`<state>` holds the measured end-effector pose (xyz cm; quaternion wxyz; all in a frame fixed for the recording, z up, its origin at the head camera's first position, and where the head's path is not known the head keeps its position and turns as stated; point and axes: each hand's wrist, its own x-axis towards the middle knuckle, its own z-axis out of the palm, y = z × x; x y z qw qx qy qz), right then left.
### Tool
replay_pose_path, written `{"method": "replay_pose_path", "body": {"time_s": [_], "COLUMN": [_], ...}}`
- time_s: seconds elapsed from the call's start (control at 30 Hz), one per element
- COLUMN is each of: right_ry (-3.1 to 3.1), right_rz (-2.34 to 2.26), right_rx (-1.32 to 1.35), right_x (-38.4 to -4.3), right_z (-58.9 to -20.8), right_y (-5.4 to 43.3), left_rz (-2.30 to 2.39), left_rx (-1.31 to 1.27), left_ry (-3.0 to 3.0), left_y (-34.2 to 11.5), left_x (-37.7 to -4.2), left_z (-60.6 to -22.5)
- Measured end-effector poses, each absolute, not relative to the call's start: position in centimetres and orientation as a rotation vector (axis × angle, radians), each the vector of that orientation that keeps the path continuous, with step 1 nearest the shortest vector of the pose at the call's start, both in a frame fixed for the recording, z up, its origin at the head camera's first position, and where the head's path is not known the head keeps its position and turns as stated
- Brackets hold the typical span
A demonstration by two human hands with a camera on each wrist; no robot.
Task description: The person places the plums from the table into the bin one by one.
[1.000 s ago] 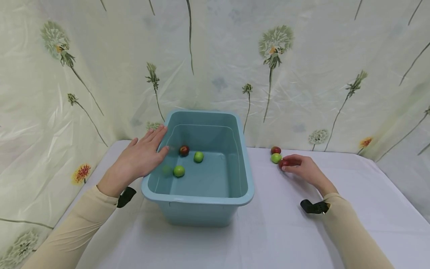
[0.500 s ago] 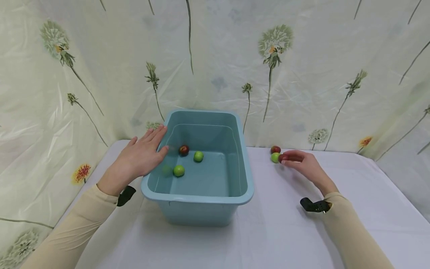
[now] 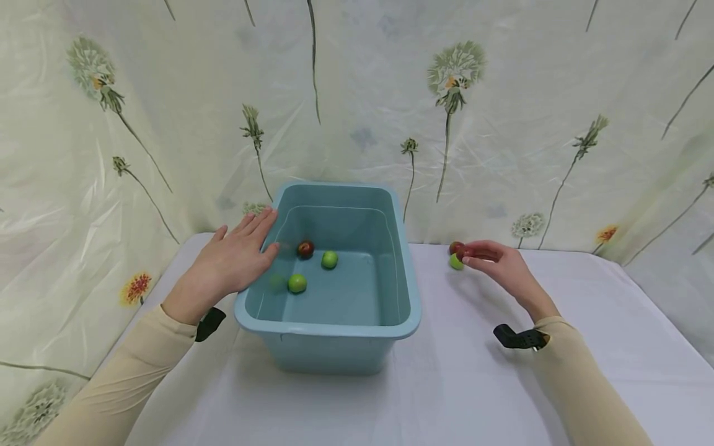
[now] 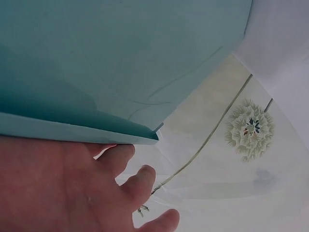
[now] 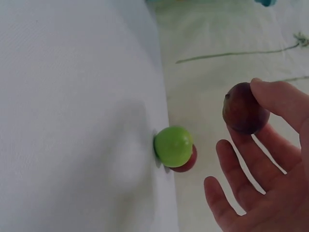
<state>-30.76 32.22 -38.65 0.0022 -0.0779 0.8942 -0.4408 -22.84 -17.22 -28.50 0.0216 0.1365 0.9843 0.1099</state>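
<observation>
My right hand point(image 3: 504, 269) pinches a small dark red fruit point(image 5: 245, 108), round like a plum, between thumb and fingertips. It is raised above the table. Just behind it on the table lie a green fruit point(image 5: 174, 146) and another red fruit point(image 5: 186, 162), close together; the green one partly covers the red one in the right wrist view. My left hand point(image 3: 234, 260) rests with straight fingers on the left rim of a blue plastic basin point(image 3: 329, 329). Inside the basin are one red fruit point(image 3: 305, 249) and two green fruits, one nearer point(image 3: 297, 283) and one further right point(image 3: 330, 259).
A white cloth covers the table point(image 3: 446, 384). Behind it and at the sides hangs a pale curtain point(image 3: 362, 93) printed with dandelions, close to the basin's far end. Each wrist wears a black strap.
My right hand has lifted the dark red fruit off the table and moved it slightly up and left. My left hand and the basin stay in place.
</observation>
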Motion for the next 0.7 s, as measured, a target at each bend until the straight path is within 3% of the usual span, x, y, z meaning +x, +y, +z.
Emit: {"method": "replay_pose_path", "body": {"time_s": [0.7], "right_ry": [2.813], "right_rz": [-1.492], "right_rx": [-0.309], "right_x": [-30.1], "right_z": [-35.6], "right_y": [28.9], "left_rz": [0.387], "left_rx": [0.421], "left_ry": [3.056], "left_y": [-17.2], "left_x": [-22.9], "left_z": [-28.7]}}
